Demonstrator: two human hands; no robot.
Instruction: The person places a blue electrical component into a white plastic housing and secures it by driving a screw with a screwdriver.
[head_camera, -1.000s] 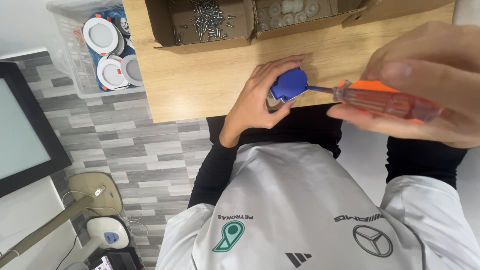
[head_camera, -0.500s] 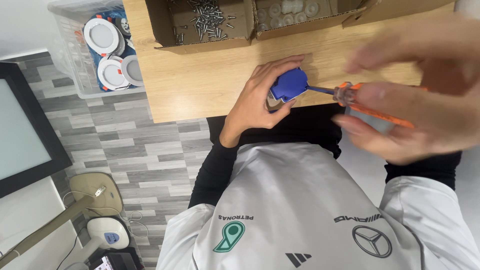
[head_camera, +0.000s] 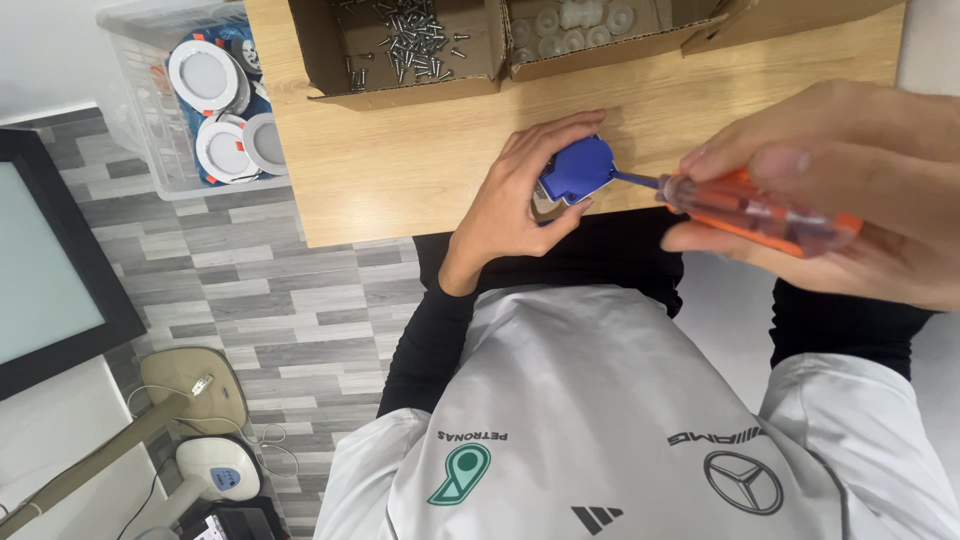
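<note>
My left hand (head_camera: 515, 195) grips a small blue plastic part (head_camera: 578, 168) with a metal piece under it, held at the near edge of the wooden table (head_camera: 400, 170). My right hand (head_camera: 850, 190) is closed around the orange, see-through handle of a screwdriver (head_camera: 760, 205). The screwdriver's thin shaft points left and its tip meets the blue part. The right hand is close to the camera and a little blurred.
At the back of the table stand a cardboard box of loose screws (head_camera: 410, 40) and another box holding several white round parts (head_camera: 585, 28). A clear plastic bin of round white fittings (head_camera: 210, 100) sits on the floor at left. A dark-framed screen (head_camera: 50, 260) and a lamp base (head_camera: 215, 470) lie lower left.
My right hand has shifted on the screwdriver handle and turned it, then settled; the left hand and the blue part have stayed in place.
</note>
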